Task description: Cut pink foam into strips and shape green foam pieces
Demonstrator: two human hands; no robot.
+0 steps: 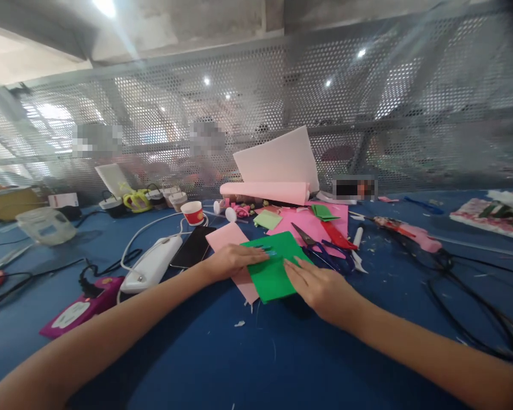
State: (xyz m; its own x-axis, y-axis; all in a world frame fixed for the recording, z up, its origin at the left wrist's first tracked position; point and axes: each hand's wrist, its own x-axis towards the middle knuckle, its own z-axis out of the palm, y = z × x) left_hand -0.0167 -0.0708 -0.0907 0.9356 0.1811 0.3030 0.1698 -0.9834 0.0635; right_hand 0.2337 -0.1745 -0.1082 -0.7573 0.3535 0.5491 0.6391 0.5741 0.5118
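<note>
A green sheet of paper (274, 280) lies on the blue table, partly over a pale pink sheet (227, 234). From the left, my left hand (228, 261) rests on the green sheet's upper left part, fingers stretched out flat. My right hand (318, 287) lies over its right edge, with the fingers extended and pressing on the surface. Whether either thumb is under the paper cannot be seen. Just beyond my right hand are dark-handled scissors (308, 239) and a red-handled tool (337, 236), on bright pink paper (284, 221).
To the left are a phone (192, 247), a white power strip (151, 265), a magenta box (83, 307) with a plug, and a paper cup (192, 213). A pink glue gun (414, 233) with a looping black cable lies right. Behind stand a pink roll (265, 192) and perforated metal screen (256, 91).
</note>
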